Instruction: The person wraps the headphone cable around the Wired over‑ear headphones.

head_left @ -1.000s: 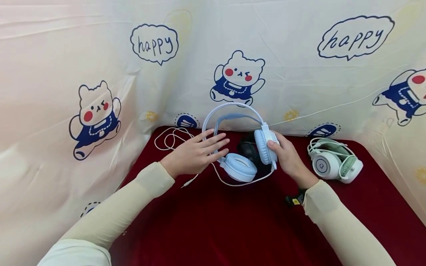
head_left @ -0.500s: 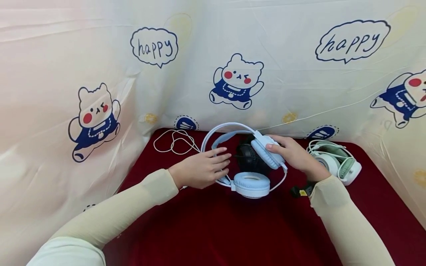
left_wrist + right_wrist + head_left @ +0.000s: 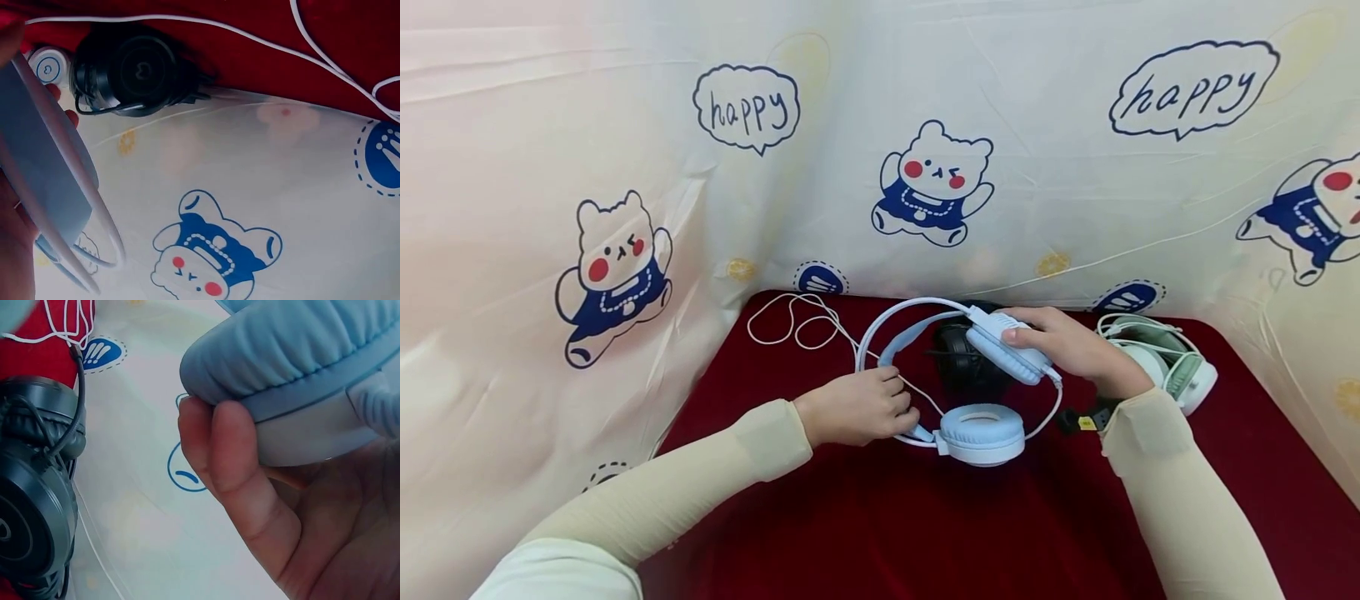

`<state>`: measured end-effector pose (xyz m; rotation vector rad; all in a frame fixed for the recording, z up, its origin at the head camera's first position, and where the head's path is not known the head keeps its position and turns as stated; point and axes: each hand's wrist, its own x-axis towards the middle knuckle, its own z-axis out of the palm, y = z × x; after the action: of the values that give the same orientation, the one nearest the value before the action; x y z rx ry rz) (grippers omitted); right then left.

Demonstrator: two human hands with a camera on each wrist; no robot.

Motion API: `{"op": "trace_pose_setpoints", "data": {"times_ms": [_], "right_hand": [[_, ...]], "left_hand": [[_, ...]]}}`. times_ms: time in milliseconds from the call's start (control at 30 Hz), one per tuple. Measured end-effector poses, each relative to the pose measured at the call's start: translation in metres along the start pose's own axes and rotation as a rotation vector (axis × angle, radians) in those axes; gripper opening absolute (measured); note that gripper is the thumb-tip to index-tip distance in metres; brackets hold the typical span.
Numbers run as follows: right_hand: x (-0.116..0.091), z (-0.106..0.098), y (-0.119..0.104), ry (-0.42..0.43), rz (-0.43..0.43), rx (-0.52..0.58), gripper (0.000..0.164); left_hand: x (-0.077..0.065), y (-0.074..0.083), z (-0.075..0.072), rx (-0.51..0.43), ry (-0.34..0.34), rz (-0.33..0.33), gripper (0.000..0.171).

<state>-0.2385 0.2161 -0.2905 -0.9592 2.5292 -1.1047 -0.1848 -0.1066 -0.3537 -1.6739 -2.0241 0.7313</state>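
Note:
Pale blue and white headphones (image 3: 981, 435) are tilted over the red cloth, padded cups apart. My left hand (image 3: 853, 408) grips the left side of their headband, fingers curled; in the left wrist view the white headband (image 3: 100, 212) runs past this hand. With my right hand (image 3: 1075, 346) I hold the upper ear cup (image 3: 1000, 343), thumb on its near side. The right wrist view shows fingers against the cup's pleated cushion (image 3: 281, 356). The other cup hangs low in front, close over the cloth. A white cable (image 3: 1045, 417) loops between the cups.
Black headphones (image 3: 958, 354) lie just behind the blue pair, partly hidden by it. Green and white headphones (image 3: 1198, 379) with wrapped cable sit at the right. A loose white cable (image 3: 811, 321) lies at the back left. A printed curtain (image 3: 1045, 192) encloses the red table (image 3: 850, 525).
The blue headphones have come lower and nearer, tilting toward the right. My left hand's fingers, spread straight before, have curled round the headband. My right hand has moved slightly right, keeping the same cup.

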Motion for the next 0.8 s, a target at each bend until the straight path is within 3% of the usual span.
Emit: {"op": "trace_pose_setpoints", "data": {"times_ms": [200,367,633,800], "right_hand": [[0.001,-0.002,0.003,0.0,-0.018,0.018,0.046],[0.003,-0.006,0.011,-0.014,-0.033,0.053,0.046],[0.008,-0.01,0.032,-0.097,-0.029,0.228,0.041],[0.01,0.0,0.044,-0.103,-0.13,0.331,0.041]], "left_hand": [[0.003,0.006,0.0,0.057,0.032,0.006,0.022],[-0.001,0.004,-0.003,0.049,0.067,-0.027,0.02],[-0.005,0.001,-0.013,-0.006,0.089,-0.049,0.023],[-0.007,-0.002,-0.021,-0.025,0.083,-0.094,0.026]]}}
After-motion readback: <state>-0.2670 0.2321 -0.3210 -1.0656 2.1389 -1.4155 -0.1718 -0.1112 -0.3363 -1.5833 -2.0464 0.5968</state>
